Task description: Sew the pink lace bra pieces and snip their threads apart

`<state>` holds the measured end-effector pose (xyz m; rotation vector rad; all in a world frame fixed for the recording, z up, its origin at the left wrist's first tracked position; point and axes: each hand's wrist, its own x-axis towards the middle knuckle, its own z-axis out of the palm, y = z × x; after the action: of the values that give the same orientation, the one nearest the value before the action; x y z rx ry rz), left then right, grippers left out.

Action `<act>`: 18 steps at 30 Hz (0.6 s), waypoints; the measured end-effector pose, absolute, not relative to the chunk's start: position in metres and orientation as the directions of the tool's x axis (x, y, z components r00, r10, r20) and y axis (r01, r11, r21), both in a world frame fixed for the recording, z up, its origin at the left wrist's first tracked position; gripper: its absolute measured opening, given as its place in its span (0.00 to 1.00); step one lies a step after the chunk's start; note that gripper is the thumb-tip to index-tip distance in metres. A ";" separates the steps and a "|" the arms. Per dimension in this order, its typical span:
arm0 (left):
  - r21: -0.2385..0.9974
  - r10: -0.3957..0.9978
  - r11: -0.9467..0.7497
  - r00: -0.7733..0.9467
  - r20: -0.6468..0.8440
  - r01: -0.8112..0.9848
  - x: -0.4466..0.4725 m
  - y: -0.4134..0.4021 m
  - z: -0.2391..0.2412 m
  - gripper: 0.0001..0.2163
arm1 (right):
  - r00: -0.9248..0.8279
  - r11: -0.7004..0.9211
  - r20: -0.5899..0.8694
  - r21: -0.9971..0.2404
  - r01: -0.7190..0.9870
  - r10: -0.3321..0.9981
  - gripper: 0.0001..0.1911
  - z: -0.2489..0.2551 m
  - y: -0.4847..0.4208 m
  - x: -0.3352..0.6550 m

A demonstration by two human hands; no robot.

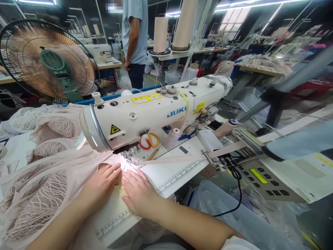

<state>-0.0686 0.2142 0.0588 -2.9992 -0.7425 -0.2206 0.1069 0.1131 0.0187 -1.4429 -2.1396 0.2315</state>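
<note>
My left hand point(100, 184) lies flat, fingers stretched, on pale pink lace fabric point(39, 194) right in front of the needle area of a white JUKI sewing machine point(153, 111). My right hand point(139, 191) rests flat beside it on the white machine bed point(171, 173), fingertips toward the lit presser foot point(125, 156). A narrow beige tape point(182, 158) runs from the right across the bed to the foot. Both hands press down and grip nothing.
Red and yellow scissors point(148, 140) lie under the machine arm. A control panel point(262, 178) sits at right, a clear plastic bin point(229, 215) below it. A standing fan point(49, 62) is at left. Another person point(135, 38) stands behind. Thread cones point(160, 34) stand on a rack.
</note>
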 end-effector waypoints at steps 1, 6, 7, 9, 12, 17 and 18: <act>-0.010 0.464 -0.882 0.873 0.150 0.471 -0.069 0.217 0.059 0.18 | -0.281 0.413 0.339 -0.426 0.805 0.898 0.22 0.018 0.113 0.107; 0.005 0.499 -0.863 0.852 0.157 0.505 -0.072 0.230 0.059 0.18 | -0.284 0.412 0.329 -0.436 0.800 0.900 0.21 0.019 0.113 0.107; 0.004 0.505 -0.860 0.849 0.157 0.511 -0.072 0.233 0.059 0.18 | -0.283 0.412 0.331 -0.439 0.798 0.900 0.20 0.018 0.113 0.107; -0.010 0.508 -0.857 0.847 0.156 0.516 -0.072 0.237 0.059 0.18 | -0.279 0.411 0.334 -0.443 0.797 0.901 0.20 0.018 0.113 0.106; -0.055 0.505 -0.855 0.851 0.145 0.517 -0.071 0.244 0.060 0.19 | -0.273 0.410 0.341 -0.444 0.796 0.900 0.20 0.016 0.113 0.106; -0.099 0.527 -0.836 0.840 0.131 0.540 -0.068 0.249 0.063 0.18 | -0.255 0.434 0.418 -0.419 0.798 0.872 0.17 0.020 0.114 0.109; -0.104 0.536 -0.829 0.834 0.131 0.550 -0.067 0.249 0.063 0.17 | -0.243 0.446 0.455 -0.416 0.792 0.857 0.16 0.022 0.112 0.107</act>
<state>-0.0670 0.2494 0.0630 -2.8753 -0.8558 -0.1449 0.1075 0.1124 0.0215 -1.3758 -2.0660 0.1313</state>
